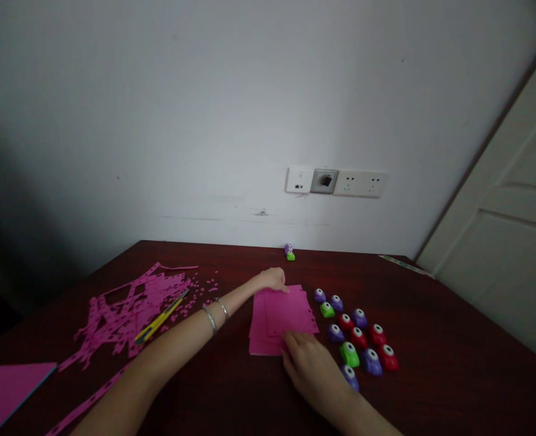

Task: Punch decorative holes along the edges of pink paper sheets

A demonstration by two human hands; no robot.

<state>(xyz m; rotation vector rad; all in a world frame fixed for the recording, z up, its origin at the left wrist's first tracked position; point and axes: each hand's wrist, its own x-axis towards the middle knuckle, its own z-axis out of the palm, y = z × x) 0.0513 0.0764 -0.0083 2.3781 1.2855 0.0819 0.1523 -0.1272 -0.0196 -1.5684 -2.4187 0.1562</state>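
A small stack of pink paper sheets (pixel 290 315) lies on the dark red-brown table, its sheets not quite lined up and some edges notched. At the far edge of the stack is my left hand (pixel 271 279), with two silver bracelets on the wrist, fingers closed around the top sheet's edge. My right hand (pixel 311 363) has its fingers curled together at the near right edge of the same paper; the fingertips are partly hidden. To the right of the stack stand several small craft punches in purple, red and green, such as a green punch (pixel 349 354).
Cut pink strips and scraps (pixel 135 309) pile up at the left, with a yellow utility knife (pixel 161 318) beside them. A larger pink sheet (pixel 13 393) lies at the near left. Two punches (pixel 289 252) and a ruler-like strip (pixel 406 265) lie at the back.
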